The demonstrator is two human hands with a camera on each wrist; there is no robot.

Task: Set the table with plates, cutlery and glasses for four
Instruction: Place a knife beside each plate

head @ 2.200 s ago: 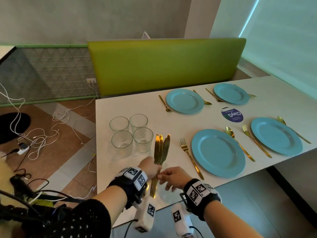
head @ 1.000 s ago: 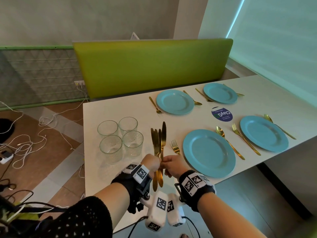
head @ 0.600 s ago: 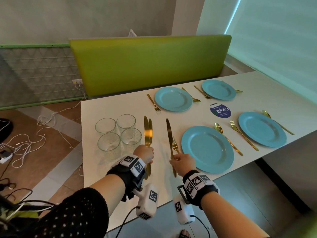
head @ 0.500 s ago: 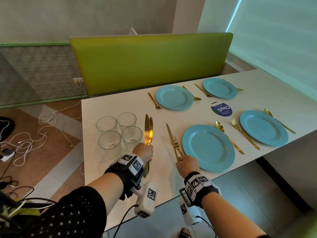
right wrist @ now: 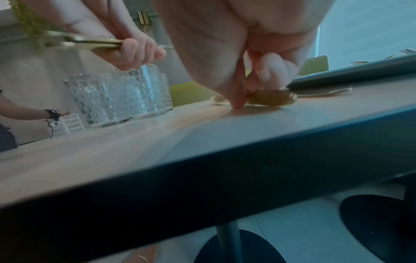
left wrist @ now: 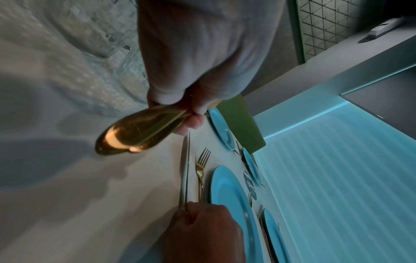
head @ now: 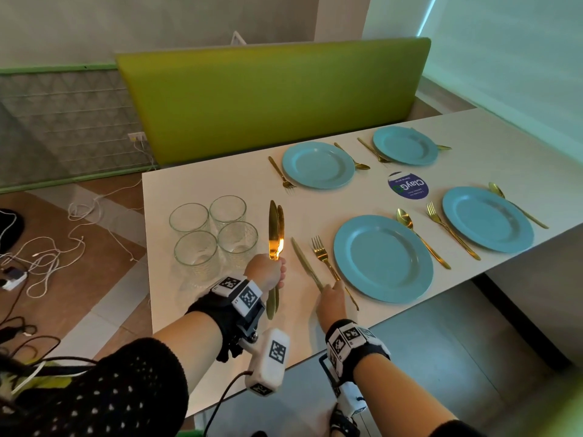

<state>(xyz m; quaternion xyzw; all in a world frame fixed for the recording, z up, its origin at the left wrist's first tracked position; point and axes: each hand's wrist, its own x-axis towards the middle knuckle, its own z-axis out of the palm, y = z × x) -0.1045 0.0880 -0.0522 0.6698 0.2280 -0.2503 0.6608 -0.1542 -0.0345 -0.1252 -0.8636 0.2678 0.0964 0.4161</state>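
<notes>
My left hand grips a bunch of gold knives by the handles, blades pointing up, beside the glasses. Their handle ends stick out below the fist in the left wrist view. My right hand pinches the handle end of one gold knife. That knife lies flat on the table just left of a gold fork and the nearest blue plate. In the right wrist view, my fingertips touch the tabletop at that knife's handle.
Four clear glasses stand grouped at the table's left. Three more blue plates each have a gold fork and spoon. A round blue sticker lies mid-table, with a green bench back behind. Cables trail over the floor at left.
My right hand pulled one knife out of the bunch, carried it right and lowered it flat onto the table left of the fork. The left hand keeps the remaining knives upright.
</notes>
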